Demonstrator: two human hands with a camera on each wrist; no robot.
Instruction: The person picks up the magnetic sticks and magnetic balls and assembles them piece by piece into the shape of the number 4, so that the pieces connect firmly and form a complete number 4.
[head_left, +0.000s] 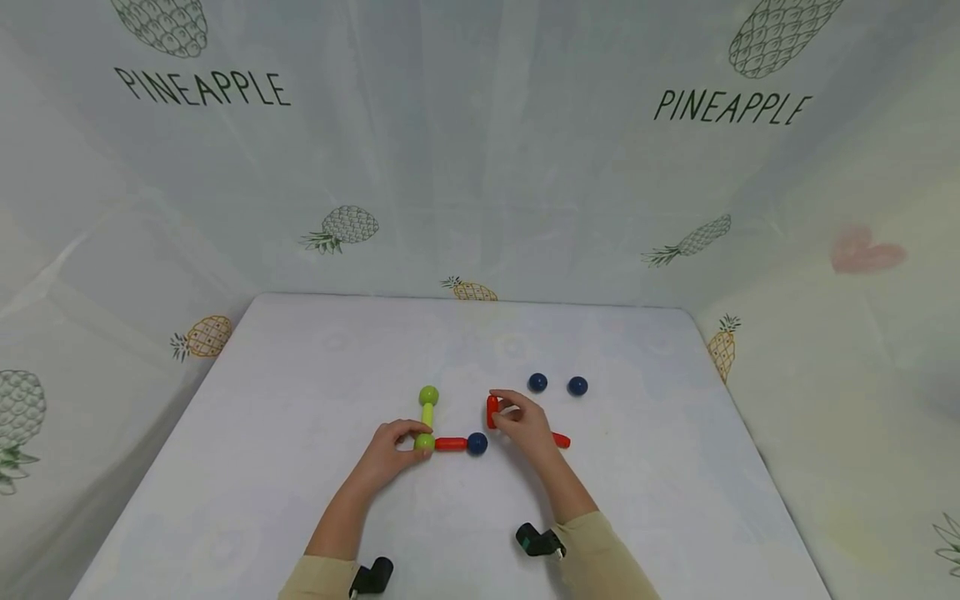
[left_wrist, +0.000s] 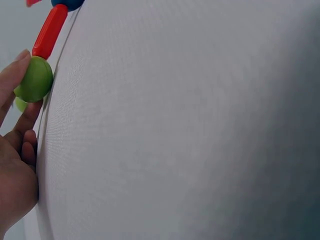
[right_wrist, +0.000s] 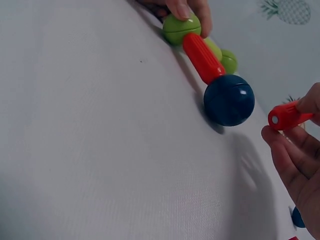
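Note:
My left hand (head_left: 393, 447) pinches a green ball (left_wrist: 35, 80) between thumb and fingers. That ball is the corner of an L-shaped piece: a light green rod (head_left: 427, 414) runs away from it to a second green ball (head_left: 428, 395), and a red rod (right_wrist: 202, 57) runs right to a dark blue ball (right_wrist: 229, 101). In my right hand (head_left: 527, 425), thumb and fingertips pinch a loose red rod (head_left: 492, 412). Its end, with a small silvery disc, points toward the blue ball in the right wrist view, a gap between them.
Two loose blue balls, one left (head_left: 537, 382) and one right (head_left: 577, 386), lie beyond my right hand. Another red rod (head_left: 562, 440) lies partly hidden behind that hand. The white table (head_left: 330, 350) meets a pineapple-print cloth (head_left: 480, 183) at its back and sides.

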